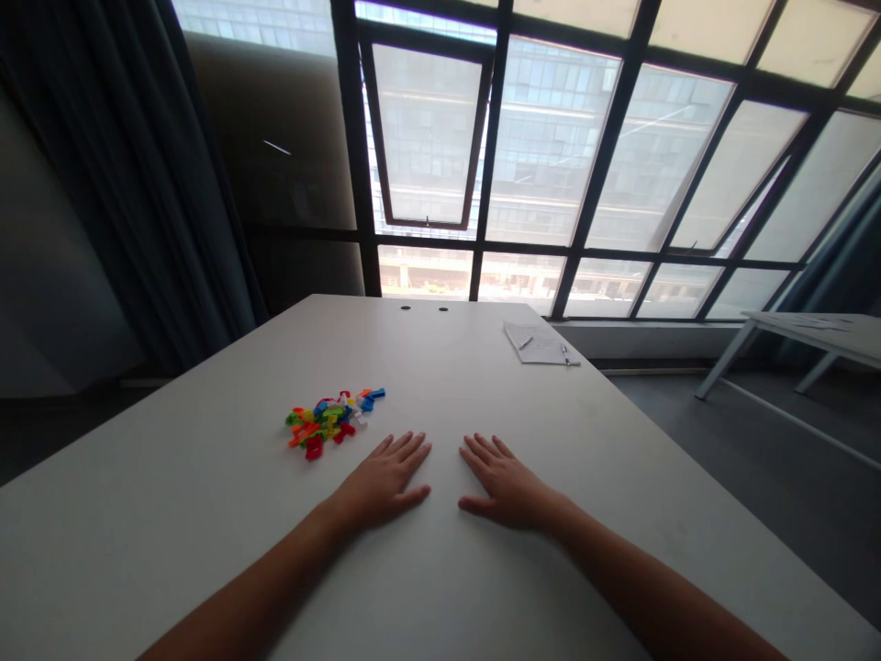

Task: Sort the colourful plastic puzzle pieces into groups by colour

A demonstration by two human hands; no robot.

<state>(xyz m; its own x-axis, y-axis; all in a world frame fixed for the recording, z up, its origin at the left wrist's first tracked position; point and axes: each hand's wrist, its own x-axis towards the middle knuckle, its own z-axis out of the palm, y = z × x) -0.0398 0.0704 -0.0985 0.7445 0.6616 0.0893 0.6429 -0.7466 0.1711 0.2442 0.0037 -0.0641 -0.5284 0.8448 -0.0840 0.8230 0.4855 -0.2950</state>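
A loose heap of small, brightly coloured plastic pieces (326, 421) lies on the white worktop (172, 532), in red, orange, yellow, green and blue; their exact shapes are hard to make out. They look light and stiff, and probably slide easily on the smooth surface, so a pinch by the edge of one piece at the rim of the heap would likely suit best. A red piece (314, 447) sits at the near edge. The left hand (378, 484) rests palm down just beside the heap without touching it, and the right hand (506, 484) lies flat further off; the fingers of both are spread, released and hold nothing. Beyond them, near the far edge, lies a sheet of paper (540, 343) with a pen (565, 354) on it. A tall gridded window (551, 156) fills the background, and a second table (805, 330) stands off to the right.
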